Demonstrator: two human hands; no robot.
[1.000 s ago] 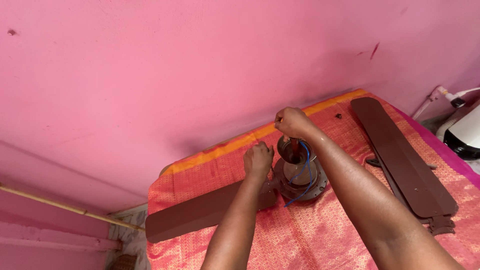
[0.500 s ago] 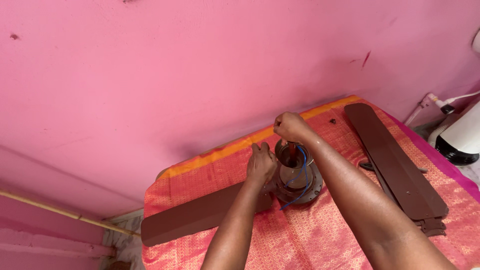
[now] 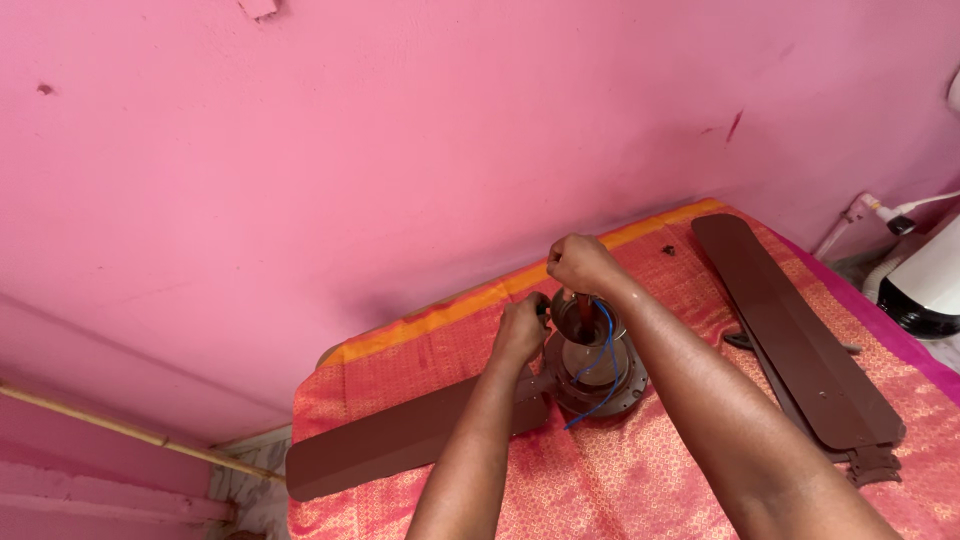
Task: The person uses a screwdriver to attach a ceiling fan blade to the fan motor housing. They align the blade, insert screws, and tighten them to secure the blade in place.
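Both hands same spot as half second ago: left hand fisted against fan motor, right hand gripping rod top, frame centre; only view shifted.

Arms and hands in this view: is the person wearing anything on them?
Nothing shows. The left hand and right hand are bare, with no gloves, rings or watch visible. Both forearms are uncovered as far as the picture's bottom edge, with no sleeves in view.

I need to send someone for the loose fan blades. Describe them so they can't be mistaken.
On the orange-red cloth, look right of the fan motor that both hands work on. Two long brown blades lie stacked there, detached, unlike the single blade still fixed on the motor's left.
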